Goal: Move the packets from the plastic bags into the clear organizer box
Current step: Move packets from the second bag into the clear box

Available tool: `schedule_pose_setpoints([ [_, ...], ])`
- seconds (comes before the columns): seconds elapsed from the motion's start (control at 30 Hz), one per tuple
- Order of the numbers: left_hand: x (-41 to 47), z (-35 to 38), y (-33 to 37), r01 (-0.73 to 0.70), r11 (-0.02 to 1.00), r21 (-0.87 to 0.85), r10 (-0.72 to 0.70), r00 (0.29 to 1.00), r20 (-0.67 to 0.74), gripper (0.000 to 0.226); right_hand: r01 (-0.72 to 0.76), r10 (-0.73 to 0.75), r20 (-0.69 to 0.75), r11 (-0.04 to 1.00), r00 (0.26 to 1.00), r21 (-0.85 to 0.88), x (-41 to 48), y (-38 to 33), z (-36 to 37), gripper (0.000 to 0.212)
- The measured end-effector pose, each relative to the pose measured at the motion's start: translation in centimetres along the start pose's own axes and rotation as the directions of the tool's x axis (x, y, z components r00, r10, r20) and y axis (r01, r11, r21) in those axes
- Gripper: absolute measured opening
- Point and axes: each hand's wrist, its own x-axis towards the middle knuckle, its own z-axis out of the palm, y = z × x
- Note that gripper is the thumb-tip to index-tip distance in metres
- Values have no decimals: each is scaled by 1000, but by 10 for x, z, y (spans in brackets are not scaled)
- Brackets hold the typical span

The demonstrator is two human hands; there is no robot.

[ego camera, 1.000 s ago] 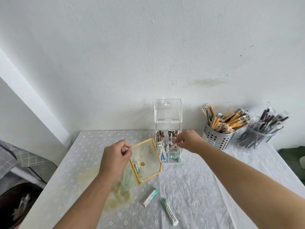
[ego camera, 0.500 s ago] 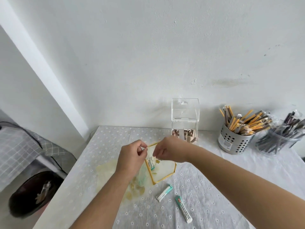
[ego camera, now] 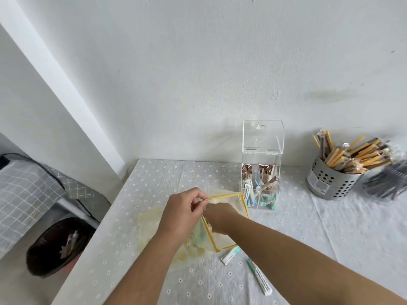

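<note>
A yellow-rimmed clear plastic bag (ego camera: 226, 201) lies open on the table in front of me. My left hand (ego camera: 184, 213) pinches its top rim and holds the mouth wide. My right hand (ego camera: 217, 219) is plunged inside the bag up to the wrist; its fingers are hidden, so what they hold cannot be seen. The clear organizer box (ego camera: 261, 172) stands behind the bag with its lid up and several brown, white and teal packets in its compartments. Two white-and-teal packets, a short one (ego camera: 230, 256) and a long one (ego camera: 259, 277), lie loose on the cloth near the bag.
A perforated metal cup (ego camera: 330, 183) of yellow and brown sticks stands at the right, beside a clear container of dark sticks (ego camera: 389, 183). The table's left edge drops to a dark bin (ego camera: 57, 247) on the floor. A wall runs close behind the box.
My right hand left the organizer box, came back to the bag and went down into it. My left hand kept its hold on the bag's rim. The view swung to the left.
</note>
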Motion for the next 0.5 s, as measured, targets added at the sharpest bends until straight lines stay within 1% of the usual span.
schedule_pose_setpoints([
  [0.1, 1, 1, -4, 17, 999, -29, -17, 1000, 19, 8, 14, -13, 9, 995, 1000, -103, 9, -3, 9, 37],
  [0.17, 2, 1, -6, 20, 999, -34, -20, 1000, 10, 10, 40, -47, -49, 990, 998, -135, 13, -3, 13, 33],
  [0.23, 3, 2, -9, 25, 999, -37, -25, 1000, 4, 10, 80, -95, -110, 988, 989, -131, 16, -2, 15, 27],
  [0.27, 4, 2, -9, 28, 999, -38, -28, 1000, 4, 10, 90, -104, -117, 989, 988, -119, 17, -1, 16, 26],
  [0.4, 6, 6, -8, 27, 999, -31, -27, 1000, 11, 9, 87, -91, -52, 993, 995, -75, 15, 1, 16, 16],
  [0.43, 6, 7, -7, 28, 999, -26, -28, 1000, 14, 9, 88, -91, -37, 994, 995, -62, 14, 1, 16, 16],
  [0.5, 7, 10, -5, 30, 999, -19, -30, 999, 23, 11, 95, -97, -53, 994, 994, -47, 11, 1, 19, 20],
])
